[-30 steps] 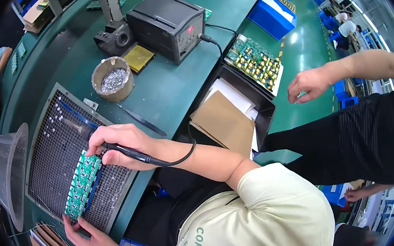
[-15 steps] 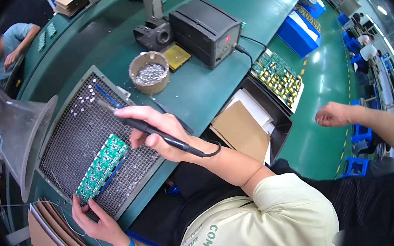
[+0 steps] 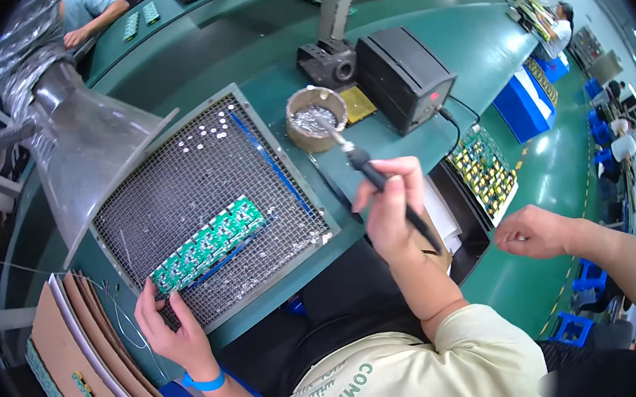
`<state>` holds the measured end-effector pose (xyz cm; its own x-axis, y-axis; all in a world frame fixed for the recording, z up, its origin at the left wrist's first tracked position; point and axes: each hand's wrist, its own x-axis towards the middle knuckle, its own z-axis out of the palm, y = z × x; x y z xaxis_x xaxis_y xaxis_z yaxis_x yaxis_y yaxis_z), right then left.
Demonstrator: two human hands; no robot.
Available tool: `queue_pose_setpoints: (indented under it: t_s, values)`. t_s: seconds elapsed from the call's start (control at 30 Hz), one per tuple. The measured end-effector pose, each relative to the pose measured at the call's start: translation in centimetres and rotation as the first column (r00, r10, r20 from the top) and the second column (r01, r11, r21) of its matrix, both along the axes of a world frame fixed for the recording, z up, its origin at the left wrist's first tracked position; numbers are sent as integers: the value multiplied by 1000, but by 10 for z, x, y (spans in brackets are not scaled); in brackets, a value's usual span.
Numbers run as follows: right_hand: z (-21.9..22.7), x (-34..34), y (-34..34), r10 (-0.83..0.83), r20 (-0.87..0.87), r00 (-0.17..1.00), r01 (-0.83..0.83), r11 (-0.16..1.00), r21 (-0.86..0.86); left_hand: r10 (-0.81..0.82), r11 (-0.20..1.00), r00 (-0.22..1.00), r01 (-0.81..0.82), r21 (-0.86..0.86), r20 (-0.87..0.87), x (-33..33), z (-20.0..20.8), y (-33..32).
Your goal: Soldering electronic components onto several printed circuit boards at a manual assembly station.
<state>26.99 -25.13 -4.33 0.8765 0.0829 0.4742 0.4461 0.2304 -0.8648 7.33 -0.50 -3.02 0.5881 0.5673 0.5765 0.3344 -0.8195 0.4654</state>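
My left hand (image 3: 171, 329), with a blue wristband, grips the near left end of a long green circuit board (image 3: 209, 243) between thumb and fingers. The board lies slantwise on a metal mesh panel (image 3: 158, 202). A thin blue strip (image 3: 232, 258) runs along the board's near side. My right hand (image 3: 396, 210) is closed round the black handle of a soldering iron (image 3: 370, 169). The iron's tip reaches over the round brown tub (image 3: 311, 139), which holds shiny metal bits; whether it touches them I cannot tell.
A black soldering station (image 3: 410, 79) and iron stand (image 3: 324, 64) stand behind the tub. A clear fume hood (image 3: 92, 155) overhangs the mesh's left side. Cardboard sheets (image 3: 63, 338) stand at lower left. Another person's hand (image 3: 532, 231) is at right, near a board with yellow parts (image 3: 485, 182).
My right hand has carried the soldering iron from above the mesh to the tub. My left hand keeps its hold on the board. The view has shifted, and the other person's hand appears closer.
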Motion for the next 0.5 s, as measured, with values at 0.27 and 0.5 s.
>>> queue_pose_setpoints:
  t_s: [0.27, 0.5]
  values:
    - [-3, -6, 17, 84, 1, 996, -84, 995, 45, 5, 1000, 1000, -6, -22, -7, 4, -3, 2]
    - [-5, -24, 50, 187, -64, 980, -182, 980, 75, -2, 1000, 1000, 2, -27, -27, 1, -2, 2]
